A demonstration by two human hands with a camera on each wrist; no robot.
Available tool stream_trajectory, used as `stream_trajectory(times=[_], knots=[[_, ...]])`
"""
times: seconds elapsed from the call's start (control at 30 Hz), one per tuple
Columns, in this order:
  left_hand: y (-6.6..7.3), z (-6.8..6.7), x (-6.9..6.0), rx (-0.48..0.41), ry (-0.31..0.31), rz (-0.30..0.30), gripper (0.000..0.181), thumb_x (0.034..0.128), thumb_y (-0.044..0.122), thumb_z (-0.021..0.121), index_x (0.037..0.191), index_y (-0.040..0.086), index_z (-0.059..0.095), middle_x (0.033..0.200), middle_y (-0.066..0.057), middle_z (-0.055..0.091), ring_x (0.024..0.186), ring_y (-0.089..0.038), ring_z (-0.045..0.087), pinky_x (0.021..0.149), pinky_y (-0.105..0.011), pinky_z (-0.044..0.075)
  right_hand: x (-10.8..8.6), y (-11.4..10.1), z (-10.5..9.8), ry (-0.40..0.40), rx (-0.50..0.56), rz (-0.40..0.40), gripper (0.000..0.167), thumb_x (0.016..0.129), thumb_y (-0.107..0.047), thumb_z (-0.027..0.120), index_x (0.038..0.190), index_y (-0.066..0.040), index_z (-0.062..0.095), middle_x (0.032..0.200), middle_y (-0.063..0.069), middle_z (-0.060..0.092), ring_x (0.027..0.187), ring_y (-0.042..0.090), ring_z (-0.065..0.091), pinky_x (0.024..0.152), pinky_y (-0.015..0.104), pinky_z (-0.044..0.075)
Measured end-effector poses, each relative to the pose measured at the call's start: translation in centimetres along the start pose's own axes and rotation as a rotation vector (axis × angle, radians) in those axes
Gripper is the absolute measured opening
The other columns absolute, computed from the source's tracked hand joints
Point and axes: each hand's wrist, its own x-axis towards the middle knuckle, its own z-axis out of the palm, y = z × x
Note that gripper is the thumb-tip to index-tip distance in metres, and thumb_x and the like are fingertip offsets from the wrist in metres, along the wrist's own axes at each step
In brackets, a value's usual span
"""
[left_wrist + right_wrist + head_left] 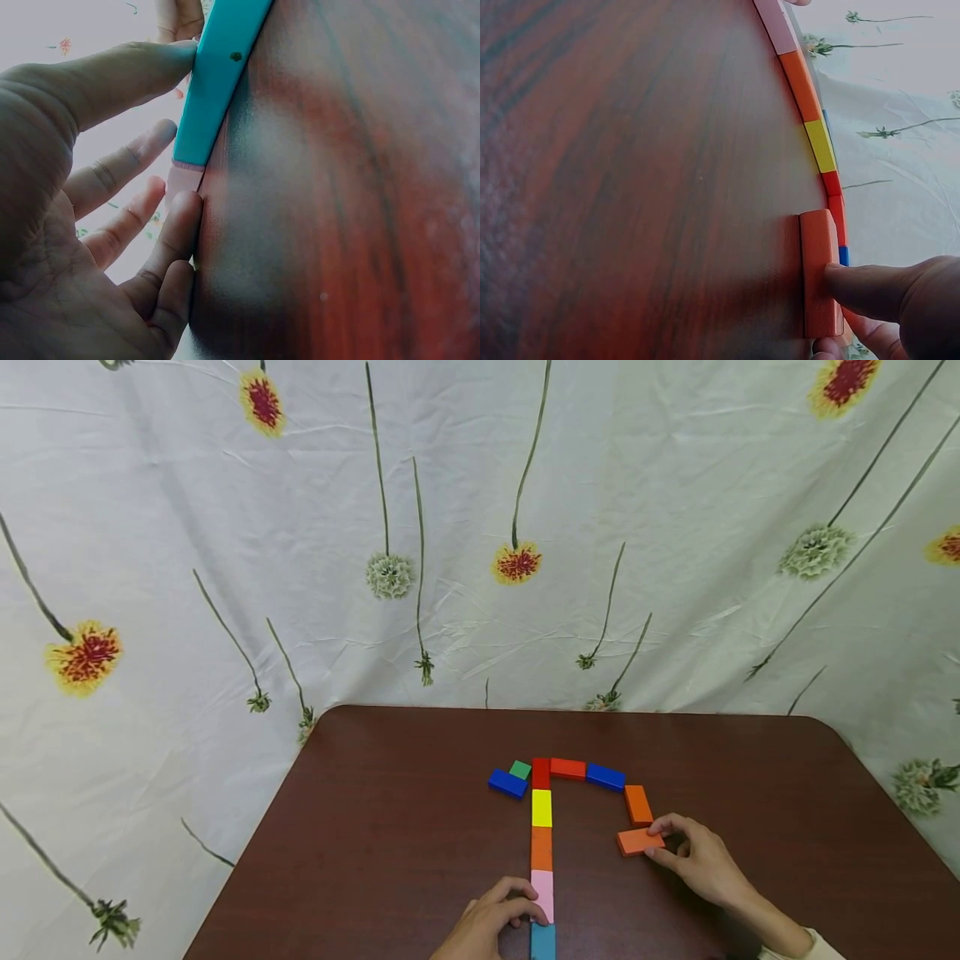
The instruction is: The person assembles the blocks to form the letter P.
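A long straight row of coloured blocks runs down the table, with a pink block [543,893] and a teal block [543,942] at its near end. My left hand [491,920] rests over these two, its fingers loosely bent and touching them; in the left wrist view the thumb lies against the teal block [214,90]. To the right, my right hand [697,860] pinches an orange block [636,842] between thumb and fingers. That block [821,274] lies just below another orange block [638,805], their ends close together; whether they touch I cannot tell.
Above the pink block the row continues with orange [542,848], yellow [542,808] and red [541,773] blocks. A red block [567,768] and a blue block [606,777] curve rightward. Left of the top lie another blue block [507,783] and a green one [520,769]. A flowered cloth [450,610] hangs behind the table.
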Motion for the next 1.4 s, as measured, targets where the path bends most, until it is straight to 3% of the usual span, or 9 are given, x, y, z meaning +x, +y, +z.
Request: stream_trajectory(times=[0.27,0.7,1.4], knots=[[0.40,-0.05,-0.01,-0.001,-0.019,-0.071,0.037,0.0749,0.027,0.087,0.109,0.024,0.072,0.126,0.010,0.050,0.093,0.004,0.049,0.077,-0.030,0.036,0.09,0.05,0.06,0.006,-0.002,0.002,0.024,0.086,-0.015,0.078,0.106,-0.010,0.065,0.109,0.009,0.066,0.065,0.013,0.048,0.057,0.025,0.040],[0.06,0.01,0.07,-0.001,-0.012,-0.031,0.038,0.0757,0.027,0.087,0.110,0.023,0.071,0.126,0.008,0.050,0.093,0.005,0.049,0.076,-0.028,0.038,0.17,0.06,0.10,0.006,0.004,0.008,0.025,0.086,-0.016,0.078,0.106,-0.010,0.065,0.110,0.009,0.066,0.066,0.013,0.048,0.058,0.025,0.041],[0.22,-0.01,-0.09,0.009,0.003,-0.016,0.037,0.0756,0.026,0.087,0.109,0.022,0.071,0.126,0.009,0.050,0.094,0.004,0.048,0.075,-0.029,0.034,0.07,-0.06,-0.75,0.009,-0.013,0.013,0.027,0.087,-0.019,0.078,0.110,-0.010,0.066,0.108,0.008,0.065,0.062,0.012,0.048,0.055,0.025,0.040]])
